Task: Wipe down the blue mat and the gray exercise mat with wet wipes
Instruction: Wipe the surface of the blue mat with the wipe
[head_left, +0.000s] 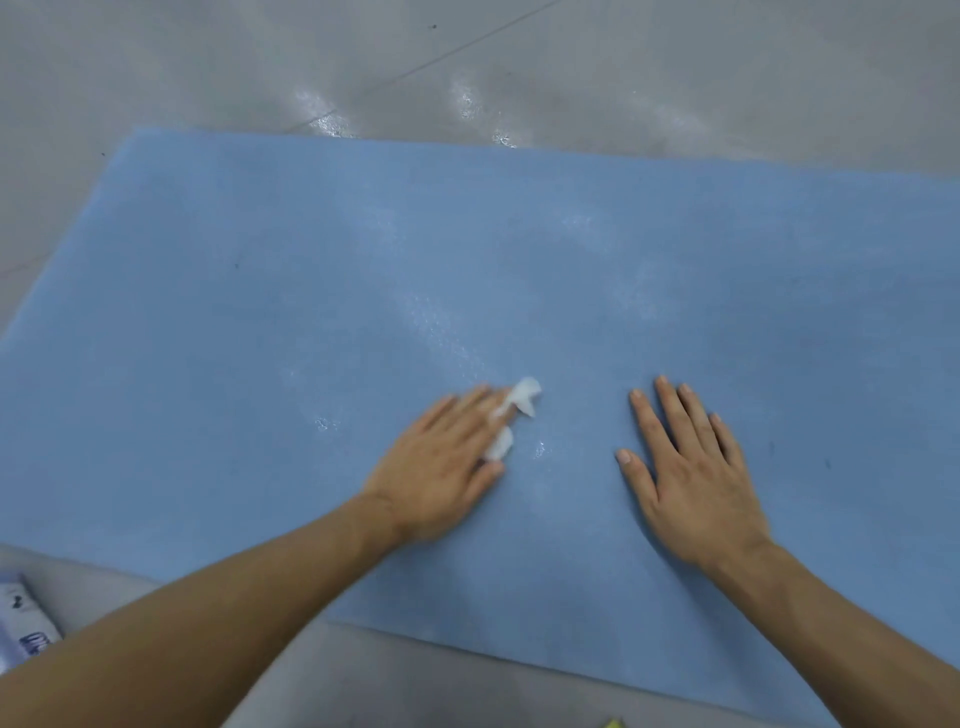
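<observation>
On the gray floor the blue mat is mid-wipe: the left hand presses a wet wipe under straight fingers, the right hand braces flat at its three o'clock, fingers spread; next, probably a sweep toward nine.

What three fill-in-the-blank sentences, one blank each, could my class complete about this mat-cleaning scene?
1. The left hand presses a white ____ onto the blue mat.
2. The right hand lies flat on the mat, holding ____.
3. The floor around the mat is ____ in colour.
Missing words: wet wipe; nothing; gray.
</observation>
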